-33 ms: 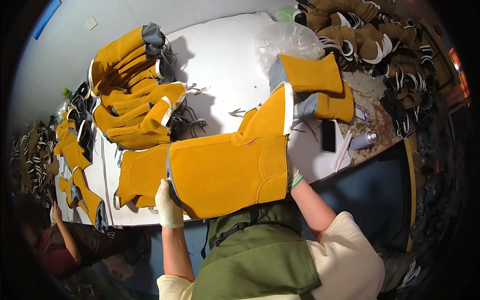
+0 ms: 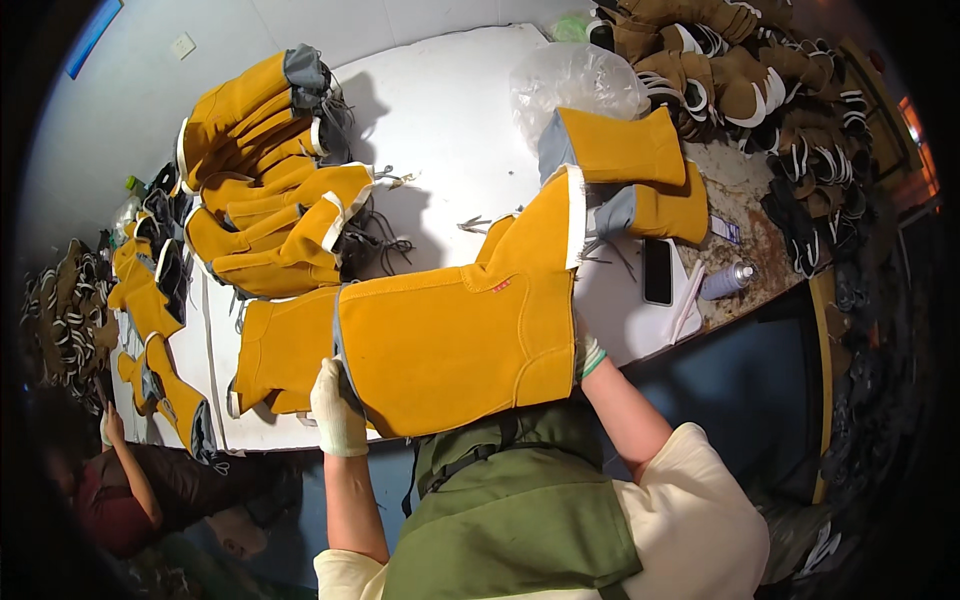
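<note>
A large yellow suede boot upper [image 2: 450, 340] with grey lining and a white foot edge is stretched between my hands at the table's front edge. My left hand [image 2: 338, 405], in a white knitted glove, is closed on the grey-lined edge of its shaft. My right hand [image 2: 588, 355], in a similar glove with a green cuff, holds it at the right edge; the fingers are hidden behind the suede. Another yellow upper [image 2: 285, 345] lies on the table left of the held one, partly under it.
Stacked yellow uppers [image 2: 270, 220] with dark laces are on the white table [image 2: 440, 110] at the left. Two more uppers [image 2: 625, 145], a plastic bag [image 2: 575, 85], a phone [image 2: 657, 272] and a spray can [image 2: 727, 281] are at the right. Brown uppers [image 2: 745, 80] pile behind. Another person's arm [image 2: 130, 460] shows lower left.
</note>
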A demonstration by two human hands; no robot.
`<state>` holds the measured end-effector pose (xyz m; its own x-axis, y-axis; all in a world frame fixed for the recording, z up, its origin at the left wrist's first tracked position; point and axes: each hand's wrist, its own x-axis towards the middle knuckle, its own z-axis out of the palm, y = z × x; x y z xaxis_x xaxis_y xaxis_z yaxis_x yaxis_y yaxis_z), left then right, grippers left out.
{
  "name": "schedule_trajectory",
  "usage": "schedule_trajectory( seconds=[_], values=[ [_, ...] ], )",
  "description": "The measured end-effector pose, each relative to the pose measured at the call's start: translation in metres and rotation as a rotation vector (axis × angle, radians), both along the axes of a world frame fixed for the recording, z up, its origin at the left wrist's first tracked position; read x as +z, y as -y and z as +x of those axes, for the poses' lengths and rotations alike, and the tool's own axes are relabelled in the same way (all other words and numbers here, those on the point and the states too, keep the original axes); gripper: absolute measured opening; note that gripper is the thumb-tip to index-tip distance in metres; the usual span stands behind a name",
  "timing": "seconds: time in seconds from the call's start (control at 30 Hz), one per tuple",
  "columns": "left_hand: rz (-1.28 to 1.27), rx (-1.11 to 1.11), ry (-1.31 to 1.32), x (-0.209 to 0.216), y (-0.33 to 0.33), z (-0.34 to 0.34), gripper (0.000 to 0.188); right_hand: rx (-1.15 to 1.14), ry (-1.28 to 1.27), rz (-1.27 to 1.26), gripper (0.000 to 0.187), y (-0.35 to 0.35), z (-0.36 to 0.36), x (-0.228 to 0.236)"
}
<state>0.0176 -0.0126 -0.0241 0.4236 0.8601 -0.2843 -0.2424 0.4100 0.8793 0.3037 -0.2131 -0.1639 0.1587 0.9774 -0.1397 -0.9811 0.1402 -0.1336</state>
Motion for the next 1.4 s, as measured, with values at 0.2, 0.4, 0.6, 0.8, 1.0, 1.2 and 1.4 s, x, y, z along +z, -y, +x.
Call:
schedule_trajectory(
  seconds=[0.2,0.4,0.6,0.8,1.0,1.2,1.4],
  values=[
    [0.049,-0.086,-0.103,0.001,0.008,-0.003,0.029,-0.058,0.152,-0.278,0.048,-0.003,-0.007,0.030],
    [0.016,-0.156,-0.189,0.009,0.023,0.011,0.029,-0.055,0.113,-0.342,0.045,0.000,-0.009,0.034],
    [0.012,-0.067,-0.226,0.002,0.021,0.011,0.044,-0.037,0.109,-0.296,0.047,0.006,-0.003,0.017],
    [-0.014,-0.031,-0.217,0.006,0.022,0.018,0.045,-0.030,0.090,-0.132,0.049,0.015,-0.001,0.005],
    [0.013,-0.114,-0.173,-0.008,0.020,0.015,0.045,-0.038,0.065,-0.132,0.053,0.026,-0.002,0.018],
    [-0.050,-0.089,-0.161,0.001,0.026,0.019,0.047,-0.014,0.037,-0.112,0.058,0.035,0.002,-0.003],
    [0.129,-0.110,-0.202,-0.003,0.022,0.012,0.043,-0.126,0.127,-0.122,0.051,0.038,-0.004,0.020]
  ],
)
